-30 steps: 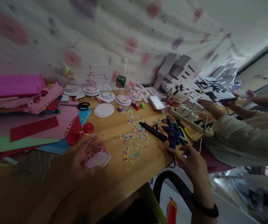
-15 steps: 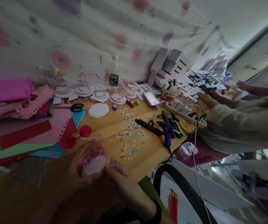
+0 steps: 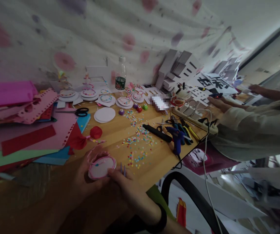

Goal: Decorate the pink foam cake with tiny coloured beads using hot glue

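Note:
A small white round piece [image 3: 102,168] with a pink braided rim is held low over the table's front edge. My left hand [image 3: 87,178] grips it from the left, fingers behind and thumb along its lower edge. The right hand [image 3: 124,178] has its thumb on the disc's right side, and tweezers [image 3: 123,169] stick up between its fingers. A red bow-like decoration [image 3: 87,136] on a twisted pink strand lies just beyond the disc. Small coloured confetti pieces [image 3: 137,157] are scattered to the right.
Black scissors [image 3: 81,112], white discs [image 3: 104,114] and a bottle [image 3: 120,76] stand farther back. Coloured paper [image 3: 27,139] lies left. A blue glue gun [image 3: 176,138], pliers [image 3: 190,130] and a power strip [image 3: 196,120] are right, with another person's hands [image 3: 218,103] beyond.
The disc has tilted to show more of its face, and my right thumb has moved onto it. The red bow has shifted up and right, away from my left hand.

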{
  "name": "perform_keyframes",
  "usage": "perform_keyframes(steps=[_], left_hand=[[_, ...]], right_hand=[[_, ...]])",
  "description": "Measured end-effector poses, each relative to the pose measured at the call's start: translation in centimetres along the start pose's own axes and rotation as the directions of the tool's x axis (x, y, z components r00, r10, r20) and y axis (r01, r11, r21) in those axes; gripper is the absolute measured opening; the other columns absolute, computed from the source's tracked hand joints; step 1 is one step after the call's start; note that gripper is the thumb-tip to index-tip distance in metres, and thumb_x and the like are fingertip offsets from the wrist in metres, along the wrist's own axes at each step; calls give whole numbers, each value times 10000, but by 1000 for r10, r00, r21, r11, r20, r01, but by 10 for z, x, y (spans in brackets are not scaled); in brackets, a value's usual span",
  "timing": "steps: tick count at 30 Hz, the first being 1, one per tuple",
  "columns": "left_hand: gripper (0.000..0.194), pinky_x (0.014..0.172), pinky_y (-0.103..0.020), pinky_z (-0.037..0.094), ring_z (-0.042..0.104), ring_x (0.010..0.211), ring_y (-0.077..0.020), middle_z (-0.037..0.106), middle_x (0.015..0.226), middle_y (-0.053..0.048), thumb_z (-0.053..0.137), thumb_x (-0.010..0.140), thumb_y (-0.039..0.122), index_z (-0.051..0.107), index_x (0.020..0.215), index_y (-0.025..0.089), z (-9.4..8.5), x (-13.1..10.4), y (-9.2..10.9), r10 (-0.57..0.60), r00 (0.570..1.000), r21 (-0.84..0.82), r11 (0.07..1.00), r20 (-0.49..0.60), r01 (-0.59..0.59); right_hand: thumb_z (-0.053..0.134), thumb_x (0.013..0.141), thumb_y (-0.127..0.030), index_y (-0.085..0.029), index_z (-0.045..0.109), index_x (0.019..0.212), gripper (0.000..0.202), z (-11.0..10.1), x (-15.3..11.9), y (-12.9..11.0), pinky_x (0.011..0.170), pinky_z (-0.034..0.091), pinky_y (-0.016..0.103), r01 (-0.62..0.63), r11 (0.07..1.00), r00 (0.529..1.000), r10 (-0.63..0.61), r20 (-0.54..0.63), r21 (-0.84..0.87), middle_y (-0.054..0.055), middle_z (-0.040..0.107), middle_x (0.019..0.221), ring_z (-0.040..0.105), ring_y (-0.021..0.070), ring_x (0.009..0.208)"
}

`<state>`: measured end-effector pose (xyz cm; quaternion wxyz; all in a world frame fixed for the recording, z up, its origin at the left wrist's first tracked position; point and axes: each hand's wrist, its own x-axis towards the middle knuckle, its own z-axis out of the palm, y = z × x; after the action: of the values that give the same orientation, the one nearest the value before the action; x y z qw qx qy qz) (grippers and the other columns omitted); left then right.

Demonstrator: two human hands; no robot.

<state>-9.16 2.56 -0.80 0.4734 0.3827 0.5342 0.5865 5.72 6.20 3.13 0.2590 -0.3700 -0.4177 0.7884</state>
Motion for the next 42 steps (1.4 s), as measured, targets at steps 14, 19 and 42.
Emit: perform_keyframes(steps=[14,19,42], left_hand=[[927,955,-429,540,635,1154,-296,631,1265,-104,867,572,277,437,1394,299,-3,10,-7,103,994,-51,994,33,-101],[956,955,-407,535,617,1180,-283,631,1243,-81,862,605,228,379,1420,357,-7,10,-11,93,991,-47,995,95,-89],[830,934,-386,522,636,1090,-247,644,1145,-48,815,670,328,409,1393,291,4,9,5,136,978,127,985,-160,-117]], right_hand=[[621,867,-684,-253,424,952,481,-68,-55,-31,482,241,199,-184,967,975,202,90,-174,-63,418,775,312,85,576],[727,849,-566,-252,450,949,430,-84,-60,-41,493,213,210,-114,989,985,125,116,-98,-58,411,761,296,88,578],[826,761,-519,-251,665,752,313,-121,-40,-49,604,379,287,504,862,856,-507,-106,-52,-60,526,595,335,76,461]])
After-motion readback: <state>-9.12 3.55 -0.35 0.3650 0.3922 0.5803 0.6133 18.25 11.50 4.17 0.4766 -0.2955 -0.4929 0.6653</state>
